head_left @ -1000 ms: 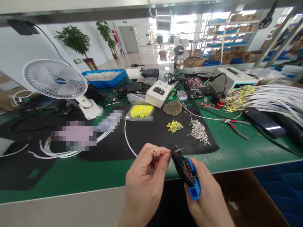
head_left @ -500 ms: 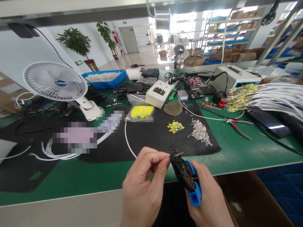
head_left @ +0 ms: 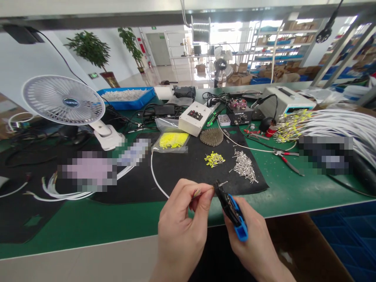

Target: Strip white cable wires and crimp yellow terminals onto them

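In front of the bench edge, my left hand [head_left: 183, 219] pinches the thin coloured wires [head_left: 196, 192] at the end of a white cable [head_left: 155, 172]. My right hand [head_left: 251, 235] is wrapped round the blue handles of a black crimping tool [head_left: 230, 209]. The tool's jaws meet the left fingertips, and a thin silver pin terminal [head_left: 223, 183] pokes out beyond them. Beyond the hands, on the black mat [head_left: 188, 172], lie a pile of loose silver terminals [head_left: 245, 166] and a small heap of yellow-sleeved terminals [head_left: 214, 159].
A bag of yellow sleeves [head_left: 173, 141] and a round brownish metallic pad [head_left: 211, 137] lie further back. At the left stands a white fan [head_left: 69, 102]. Red-handled pliers [head_left: 288, 159] and a thick bundle of white cables [head_left: 337, 123] are on the right.
The crimping tool has turned slightly, and its blue handles look closer together. The left hand keeps its pinch beside the jaws. The whole view has shifted a little.
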Demonstrator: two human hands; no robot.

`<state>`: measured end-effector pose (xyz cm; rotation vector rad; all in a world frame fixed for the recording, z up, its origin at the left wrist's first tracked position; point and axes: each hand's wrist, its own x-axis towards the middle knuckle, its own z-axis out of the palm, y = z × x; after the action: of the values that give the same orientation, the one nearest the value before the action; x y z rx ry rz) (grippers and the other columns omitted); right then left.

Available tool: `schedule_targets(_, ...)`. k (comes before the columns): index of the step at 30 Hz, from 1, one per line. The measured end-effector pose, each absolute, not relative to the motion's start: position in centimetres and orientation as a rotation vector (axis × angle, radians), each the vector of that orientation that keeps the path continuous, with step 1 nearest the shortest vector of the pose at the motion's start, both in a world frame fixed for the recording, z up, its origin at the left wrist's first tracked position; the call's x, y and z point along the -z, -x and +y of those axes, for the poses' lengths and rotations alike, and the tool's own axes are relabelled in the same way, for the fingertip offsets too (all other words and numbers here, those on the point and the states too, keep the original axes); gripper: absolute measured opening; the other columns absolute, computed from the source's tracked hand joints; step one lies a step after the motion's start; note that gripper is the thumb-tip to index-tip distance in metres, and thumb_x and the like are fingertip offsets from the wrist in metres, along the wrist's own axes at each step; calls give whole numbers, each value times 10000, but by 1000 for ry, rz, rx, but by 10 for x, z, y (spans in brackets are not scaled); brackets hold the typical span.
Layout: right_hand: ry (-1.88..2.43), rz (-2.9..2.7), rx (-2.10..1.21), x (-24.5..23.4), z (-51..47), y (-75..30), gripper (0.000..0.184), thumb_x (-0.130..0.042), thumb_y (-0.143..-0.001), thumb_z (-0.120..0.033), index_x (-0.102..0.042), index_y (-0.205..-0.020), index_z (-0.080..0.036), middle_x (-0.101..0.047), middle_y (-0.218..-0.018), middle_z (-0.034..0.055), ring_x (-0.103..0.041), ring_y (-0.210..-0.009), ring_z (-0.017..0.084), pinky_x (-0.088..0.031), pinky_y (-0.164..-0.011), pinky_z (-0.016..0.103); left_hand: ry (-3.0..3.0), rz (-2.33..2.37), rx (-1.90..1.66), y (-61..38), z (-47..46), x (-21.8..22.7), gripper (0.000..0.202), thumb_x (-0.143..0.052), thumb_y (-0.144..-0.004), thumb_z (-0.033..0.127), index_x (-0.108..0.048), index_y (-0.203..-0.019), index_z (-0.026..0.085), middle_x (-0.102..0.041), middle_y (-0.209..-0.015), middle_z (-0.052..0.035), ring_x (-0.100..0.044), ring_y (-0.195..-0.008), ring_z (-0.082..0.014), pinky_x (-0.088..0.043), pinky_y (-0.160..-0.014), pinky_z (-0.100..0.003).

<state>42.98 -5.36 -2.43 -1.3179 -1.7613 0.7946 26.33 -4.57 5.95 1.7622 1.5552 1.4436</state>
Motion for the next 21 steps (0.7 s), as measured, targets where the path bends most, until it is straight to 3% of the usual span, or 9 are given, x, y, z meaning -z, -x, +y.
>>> schedule_targets(6,1344,-1716,-759,31,-42,-429,74,-607,-905,-175,-557,-918,-229,-596,-774,-27,-567,-676,162,-392,-641,269,-1827,1530,-1465,-269,-39,-64,119,-632,-972,155,-690,-888,216,-610,-850,27,-552,-739,-75,-428,-666,-181)
schedule_targets(14,1384,-1655,-729,35,-33,-428,114,-625,-930,-267,-558,-852,-217,-590,-672,-28,-558,-575,160,-371,-592,279,-1813,1509,-1503,-275,-35,-65,96,-642,-978,196,-707,-910,211,-614,-857,31,-566,-741,-58,-441,-665,-165)
schedule_targets(17,1346,-1673,-785,20,-43,-427,90,-593,-972,-305,-589,-947,-219,-641,-778,-6,-620,-676,172,-425,-633,272,-1804,1508,-1514,-275,-37,-68,93,-645,-979,205,-707,-910,211,-618,-847,33,-567,-730,-57,-446,-662,-166)
schedule_targets(21,1226,-1680,-923,-11,-67,-432,269,-527,-1038,-341,-585,-1286,-257,-667,-1215,51,-649,-1096,195,-490,-950,282,-1827,1516,-1537,-278,-45,-73,88,-650,-972,181,-707,-913,215,-620,-840,35,-557,-714,-56,-436,-640,-172)
